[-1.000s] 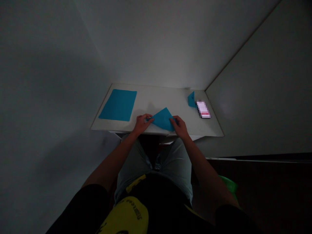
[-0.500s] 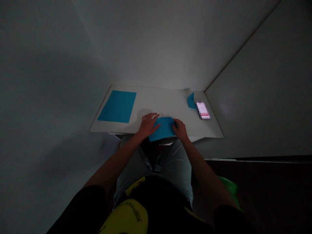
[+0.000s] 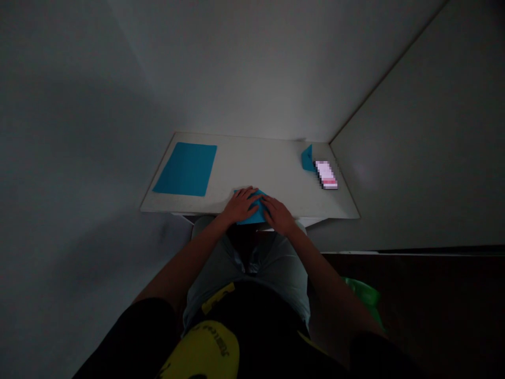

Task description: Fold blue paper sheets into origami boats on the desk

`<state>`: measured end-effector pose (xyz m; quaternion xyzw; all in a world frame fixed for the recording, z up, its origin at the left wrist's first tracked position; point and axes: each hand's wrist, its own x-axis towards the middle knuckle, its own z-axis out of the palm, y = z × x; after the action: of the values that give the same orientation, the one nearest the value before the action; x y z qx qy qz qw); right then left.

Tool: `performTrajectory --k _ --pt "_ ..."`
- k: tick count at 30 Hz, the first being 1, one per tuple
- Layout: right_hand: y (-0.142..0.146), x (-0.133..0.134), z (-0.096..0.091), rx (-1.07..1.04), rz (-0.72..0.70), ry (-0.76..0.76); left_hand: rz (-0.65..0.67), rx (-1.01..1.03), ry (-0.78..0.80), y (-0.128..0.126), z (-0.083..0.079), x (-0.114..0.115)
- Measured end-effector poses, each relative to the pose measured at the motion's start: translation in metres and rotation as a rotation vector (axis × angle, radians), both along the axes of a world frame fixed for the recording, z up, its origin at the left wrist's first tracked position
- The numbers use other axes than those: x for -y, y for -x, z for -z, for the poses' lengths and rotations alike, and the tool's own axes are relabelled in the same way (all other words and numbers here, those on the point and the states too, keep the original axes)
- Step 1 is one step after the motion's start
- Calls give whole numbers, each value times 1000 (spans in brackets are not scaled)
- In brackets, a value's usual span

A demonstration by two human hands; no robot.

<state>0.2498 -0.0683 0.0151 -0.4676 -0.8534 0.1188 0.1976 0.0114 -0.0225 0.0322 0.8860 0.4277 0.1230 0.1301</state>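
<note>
A blue sheet of paper [image 3: 255,215] lies at the front edge of the white table, partly hidden by both hands. My left hand [image 3: 241,204] rests flat on its left part, fingers stretched out and somewhat apart. My right hand [image 3: 278,213] lies over its right part, fingers extended toward the left hand. The two hands' fingertips come close together over the paper. Whether the paper is folded beneath them I cannot tell for sure.
A larger blue sheet [image 3: 186,169] lies flat on the left of the white table [image 3: 256,158]. At the back right stands a folded blue paper piece [image 3: 307,159] beside a phone [image 3: 326,175] with a lit screen. Walls enclose the table. A green container [image 3: 365,295] is at lower right.
My right hand has moved left from the paper's right edge onto the paper, and less of the paper shows. The left hand stays on its left part. The view has shifted slightly.
</note>
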Motion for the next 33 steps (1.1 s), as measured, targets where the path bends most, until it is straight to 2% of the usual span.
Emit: performTrajectory --k 2,6,8,13,20,23,27,30,33 --pt "10 -3 0 22 30 -18 -86 -11 21 6 -3 -7" --pt "23 -4 -4 90 121 -59 -393 -22 51 19 -15 -20" --pt "26 -4 -6 119 139 -64 -469 -20 99 23 -20 -26" --pt "27 -3 -8 164 151 -60 -553 -13 239 22 -28 -38" --pt "28 1 -10 174 145 -75 -601 -57 305 19 -32 -48" --pt "29 1 -11 185 153 -59 -526 40 257 19 -32 -47" --pt "32 0 -12 184 169 -36 -239 246 177 16 -23 -31" --pt "35 -3 -11 185 194 -14 -79 169 95 11 -8 -8" --pt "35 -6 -10 188 197 12 -13 41 -14 8 8 14"
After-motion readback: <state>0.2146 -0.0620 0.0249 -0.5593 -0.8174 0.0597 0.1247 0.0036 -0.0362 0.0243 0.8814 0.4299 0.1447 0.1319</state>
